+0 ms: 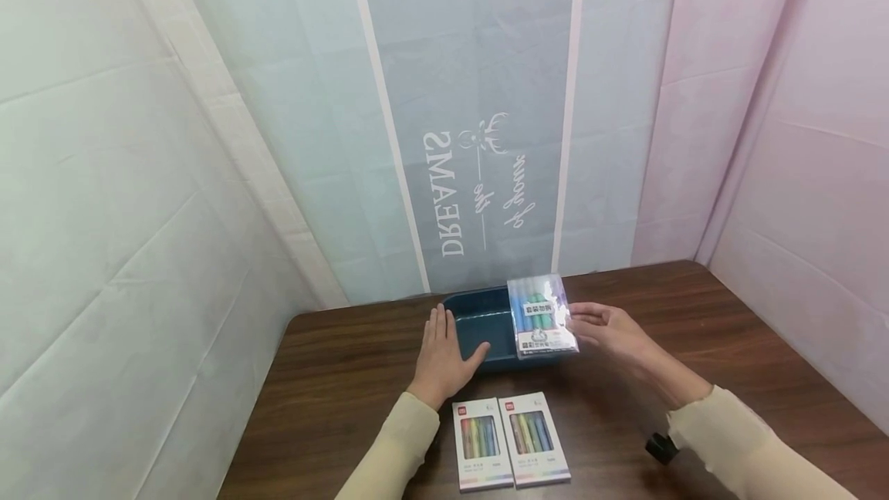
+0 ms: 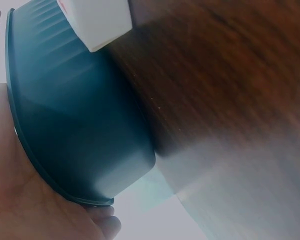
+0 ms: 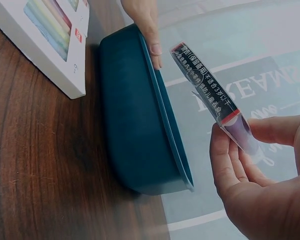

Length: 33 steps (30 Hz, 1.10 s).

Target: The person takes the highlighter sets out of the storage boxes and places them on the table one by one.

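A dark teal plastic basin (image 1: 482,336) stands on the table. My left hand (image 1: 444,359) rests on its left end, fingers straight along the rim and thumb stretched toward the near side. With thumb and fingertips my right hand (image 1: 614,332) pinches the right edge of a clear pack of coloured pens (image 1: 540,316), held over the basin's right part. In the right wrist view the pack (image 3: 210,87) is seen edge-on, tilted and above the rim, its dark printed end toward the camera. The pack hides the basin's right side in the head view.
Two white boxes of coloured pens, a left one (image 1: 478,474) and a right one (image 1: 535,466), lie side by side in front of the basin. A small black object (image 1: 661,447) is near the right sleeve. Behind the wooden table (image 1: 333,384) hangs a printed curtain (image 1: 486,60).
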{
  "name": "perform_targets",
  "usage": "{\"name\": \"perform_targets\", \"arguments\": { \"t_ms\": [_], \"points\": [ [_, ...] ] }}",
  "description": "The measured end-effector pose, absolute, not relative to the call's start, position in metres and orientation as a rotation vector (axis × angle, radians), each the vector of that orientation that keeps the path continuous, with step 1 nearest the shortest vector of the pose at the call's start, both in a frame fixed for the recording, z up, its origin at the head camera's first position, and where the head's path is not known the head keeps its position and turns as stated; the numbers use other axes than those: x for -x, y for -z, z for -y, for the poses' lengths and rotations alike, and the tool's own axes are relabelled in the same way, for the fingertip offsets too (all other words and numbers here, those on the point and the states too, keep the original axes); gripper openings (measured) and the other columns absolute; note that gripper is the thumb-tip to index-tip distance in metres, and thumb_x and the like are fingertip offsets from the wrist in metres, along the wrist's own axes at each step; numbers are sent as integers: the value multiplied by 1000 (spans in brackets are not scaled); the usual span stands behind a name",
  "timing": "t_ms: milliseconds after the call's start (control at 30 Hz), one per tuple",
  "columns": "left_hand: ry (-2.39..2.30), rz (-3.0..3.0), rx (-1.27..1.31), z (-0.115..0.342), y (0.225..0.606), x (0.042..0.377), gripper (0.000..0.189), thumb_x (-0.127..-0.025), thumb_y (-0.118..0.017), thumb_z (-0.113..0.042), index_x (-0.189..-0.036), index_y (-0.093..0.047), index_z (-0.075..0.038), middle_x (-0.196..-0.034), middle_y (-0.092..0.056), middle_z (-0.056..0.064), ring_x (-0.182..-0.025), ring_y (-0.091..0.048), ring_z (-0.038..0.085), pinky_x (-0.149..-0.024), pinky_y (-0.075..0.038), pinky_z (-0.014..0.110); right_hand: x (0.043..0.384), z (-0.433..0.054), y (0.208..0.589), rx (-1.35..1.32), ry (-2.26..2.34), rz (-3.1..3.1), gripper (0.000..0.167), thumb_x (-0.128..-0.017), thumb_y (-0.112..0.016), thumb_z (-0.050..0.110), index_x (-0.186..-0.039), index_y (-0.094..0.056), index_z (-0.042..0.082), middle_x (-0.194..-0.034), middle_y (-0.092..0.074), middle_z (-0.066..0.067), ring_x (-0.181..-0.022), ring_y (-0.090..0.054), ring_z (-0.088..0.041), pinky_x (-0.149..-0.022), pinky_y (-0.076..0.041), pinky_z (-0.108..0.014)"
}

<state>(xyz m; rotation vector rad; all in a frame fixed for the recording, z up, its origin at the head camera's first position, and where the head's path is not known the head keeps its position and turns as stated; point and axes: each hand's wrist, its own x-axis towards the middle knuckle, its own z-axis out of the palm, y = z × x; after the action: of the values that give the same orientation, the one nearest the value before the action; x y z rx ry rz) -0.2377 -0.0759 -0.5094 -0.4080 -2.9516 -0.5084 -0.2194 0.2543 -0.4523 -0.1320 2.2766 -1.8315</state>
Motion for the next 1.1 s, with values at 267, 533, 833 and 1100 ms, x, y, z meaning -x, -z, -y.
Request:
{"name": "perform_targets", "arguments": {
  "t_ms": [267,533,833,1100],
  "points": [
    [523,2967,405,77,509,238,103,-103,-51,-70,-166,-25,8,-177,-14,26,-165,-13,40,-133,-18,51,212,-259,454,112,1771,-2323,72,-104,-74,37,-155,-47,-5,-145,-62,-24,-121,-69,-24,-110,-54,-50],
    [538,2962,394,76,507,237,103,-103,-52,-69,-166,-25,8,-177,-15,26,-165,-13,40,-133,-18,51,201,-263,457,119,1762,-2325,68,-107,-71,31,-155,-45,-9,-145,-62,-27,-122,-69,-27,-106,-56,-49],
    [556,2947,390,75,507,235,103,-103,-54,-68,-165,-27,8,-176,-16,26,-165,-14,39,-132,-19,52,189,-271,459,98,1729,-2318,68,-107,-70,32,-156,-44,-7,-147,-60,-27,-129,-66,-34,-111,-52,-55],
    [568,2968,393,75,508,236,103,-103,-52,-69,-166,-25,7,-177,-14,25,-166,-10,38,-133,-16,51,184,-274,463,64,1743,-2290,69,-106,-70,32,-156,-44,-9,-148,-59,-27,-132,-64,-33,-112,-52,-52]
  ]
}}
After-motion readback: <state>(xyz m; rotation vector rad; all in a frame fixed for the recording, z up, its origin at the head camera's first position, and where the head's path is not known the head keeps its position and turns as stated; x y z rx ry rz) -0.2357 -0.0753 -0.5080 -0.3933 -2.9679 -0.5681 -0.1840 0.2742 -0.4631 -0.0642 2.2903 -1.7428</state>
